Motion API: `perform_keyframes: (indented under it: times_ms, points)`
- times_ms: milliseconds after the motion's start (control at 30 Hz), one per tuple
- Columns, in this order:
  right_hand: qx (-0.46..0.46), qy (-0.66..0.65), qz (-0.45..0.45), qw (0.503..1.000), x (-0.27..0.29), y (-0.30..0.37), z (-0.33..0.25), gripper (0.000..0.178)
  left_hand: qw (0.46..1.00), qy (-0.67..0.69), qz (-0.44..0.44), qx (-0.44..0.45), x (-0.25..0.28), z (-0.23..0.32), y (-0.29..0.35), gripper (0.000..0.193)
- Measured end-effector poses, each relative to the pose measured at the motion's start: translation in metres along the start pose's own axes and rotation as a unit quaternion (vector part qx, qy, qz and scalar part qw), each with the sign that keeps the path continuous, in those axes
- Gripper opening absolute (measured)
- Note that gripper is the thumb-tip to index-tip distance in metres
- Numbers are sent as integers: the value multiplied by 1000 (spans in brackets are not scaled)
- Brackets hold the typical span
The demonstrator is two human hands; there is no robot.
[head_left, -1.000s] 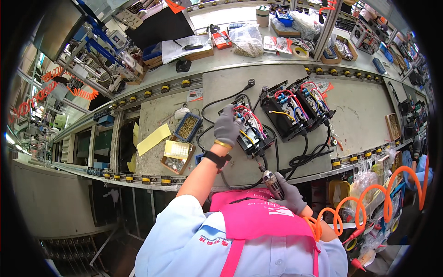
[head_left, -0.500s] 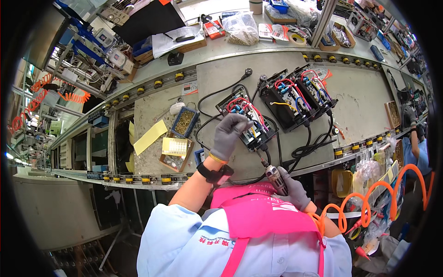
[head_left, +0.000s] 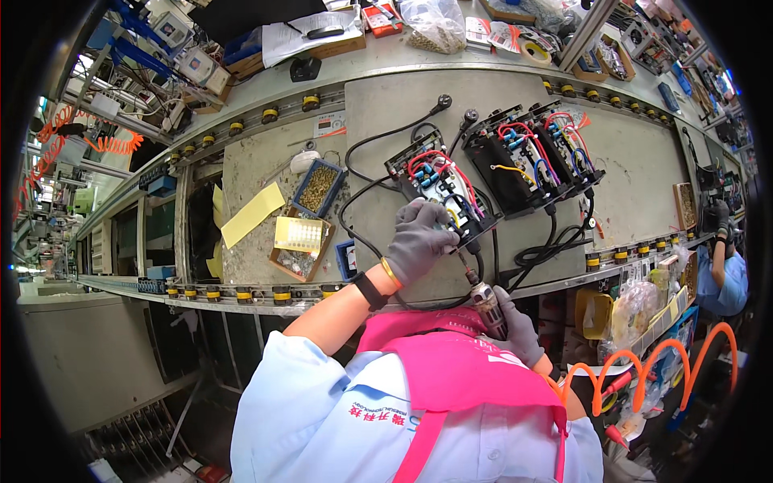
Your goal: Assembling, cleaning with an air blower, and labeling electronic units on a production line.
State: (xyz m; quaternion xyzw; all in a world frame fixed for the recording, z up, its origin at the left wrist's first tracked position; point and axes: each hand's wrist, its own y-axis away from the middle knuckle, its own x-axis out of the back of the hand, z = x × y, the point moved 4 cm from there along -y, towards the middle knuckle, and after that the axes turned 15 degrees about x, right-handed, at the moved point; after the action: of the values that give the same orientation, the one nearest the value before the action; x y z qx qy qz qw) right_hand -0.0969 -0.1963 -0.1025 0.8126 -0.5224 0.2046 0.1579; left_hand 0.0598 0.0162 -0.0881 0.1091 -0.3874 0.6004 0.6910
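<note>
My left hand (head_left: 420, 240), in a grey glove, is over the near end of a black-framed electrical unit (head_left: 441, 183) with red, blue and yellow wires. Its fingers are bent and pinched together at the unit's near edge; whatever is between them is hidden. My right hand (head_left: 519, 332), also gloved, grips a power screwdriver (head_left: 488, 309) in front of the bench. The bit slants up and left, its tip close to that same edge beside my left fingertips. Whether the tip touches cannot be made out.
Two similar wired units (head_left: 531, 157) stand to the right, with black power cords (head_left: 547, 256) looped below. On the left are a blue bin of small brass-coloured parts (head_left: 318, 187), a cardboard tray (head_left: 299, 262) and yellow paper (head_left: 254, 215). An orange coiled hose (head_left: 640, 386) hangs lower right; a co-worker (head_left: 722, 274) is far right.
My left hand has come down and right, from above the unit onto its near edge. The screwdriver stays in my right hand at about the same place. The whole view has shifted slightly.
</note>
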Motion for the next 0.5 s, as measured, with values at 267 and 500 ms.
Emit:
perform_keyframes:
  times_ms: [267, 500]
  points:
    - [19, -10, 39, 999, -8, 1, 1, 97, 996, -43, -78, -29, 0, 5, -13, 12]
    - [37, -23, 60, 997, -14, 2, 4, 97, 978, -135, -152, -49, -8, 12, -22, 7]
